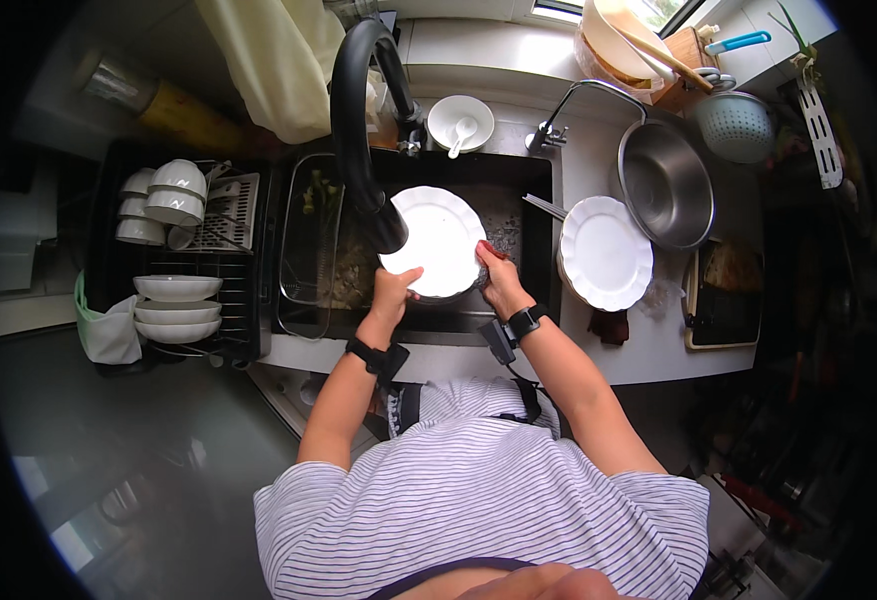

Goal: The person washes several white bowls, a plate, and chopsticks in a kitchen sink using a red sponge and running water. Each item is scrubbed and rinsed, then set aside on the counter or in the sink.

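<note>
Over the dark kitchen sink point(532, 300) I hold a white scalloped-edge plate point(438, 240) with both hands. My left hand point(393, 291) grips its lower left rim, the thumb lying on top. At the right rim is my right hand point(503, 281), which also has a reddish-brown cloth or scrubber point(492, 250) between its fingers and the plate. The black faucet point(363, 135) arches over the plate's left side and hides part of its edge. Water droplets show on the sink floor to the right of the plate.
A dish rack point(247, 300) with stacked bowls point(175, 193) and dishes point(177, 311) stands left. A wire basket point(307, 277) sits in the sink's left side. Behind is a white bowl with a spoon point(463, 135). On the right are stacked plates point(607, 255), chopsticks point(543, 205) and a steel basin point(667, 187).
</note>
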Action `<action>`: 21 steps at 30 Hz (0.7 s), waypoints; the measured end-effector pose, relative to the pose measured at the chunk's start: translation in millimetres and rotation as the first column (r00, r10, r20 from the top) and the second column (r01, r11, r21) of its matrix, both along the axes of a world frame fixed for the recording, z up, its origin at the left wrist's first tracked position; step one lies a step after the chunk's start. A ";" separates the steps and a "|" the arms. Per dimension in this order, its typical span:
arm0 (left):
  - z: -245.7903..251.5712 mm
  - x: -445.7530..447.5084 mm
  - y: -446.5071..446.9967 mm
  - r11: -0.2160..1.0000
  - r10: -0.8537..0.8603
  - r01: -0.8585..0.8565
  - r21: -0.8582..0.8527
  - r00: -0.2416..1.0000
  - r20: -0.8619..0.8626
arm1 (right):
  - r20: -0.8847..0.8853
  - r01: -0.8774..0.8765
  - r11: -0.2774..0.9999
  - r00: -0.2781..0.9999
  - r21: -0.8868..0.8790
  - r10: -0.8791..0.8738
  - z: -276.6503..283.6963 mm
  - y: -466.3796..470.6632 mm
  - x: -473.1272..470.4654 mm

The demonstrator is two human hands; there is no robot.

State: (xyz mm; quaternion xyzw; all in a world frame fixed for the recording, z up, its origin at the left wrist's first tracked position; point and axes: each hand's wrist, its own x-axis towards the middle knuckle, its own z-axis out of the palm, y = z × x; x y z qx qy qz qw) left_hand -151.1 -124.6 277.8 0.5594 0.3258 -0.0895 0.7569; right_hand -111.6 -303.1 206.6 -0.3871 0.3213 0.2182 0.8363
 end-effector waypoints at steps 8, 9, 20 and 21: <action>-3.5 9.5 31.3 0.918 -0.344 0.357 -0.171 0.934 0.099 | -0.015 -0.149 0.984 0.989 -0.094 0.149 21.7 -10.1 13.4; -3.9 11.0 33.8 0.927 -0.333 0.336 -0.165 0.942 0.048 | 0.028 -0.154 0.979 0.987 -0.131 0.159 19.9 -12.1 18.1; -39.4 13.4 48.3 0.886 -0.398 0.379 -0.267 0.917 -0.018 | -0.029 -0.326 0.942 0.946 -0.083 0.324 0.3 -24.3 14.6; -44.0 15.8 53.0 0.880 -0.436 0.402 -0.254 0.895 -0.095 | 0.061 -0.312 0.935 0.944 -0.169 0.325 -0.4 -29.9 26.5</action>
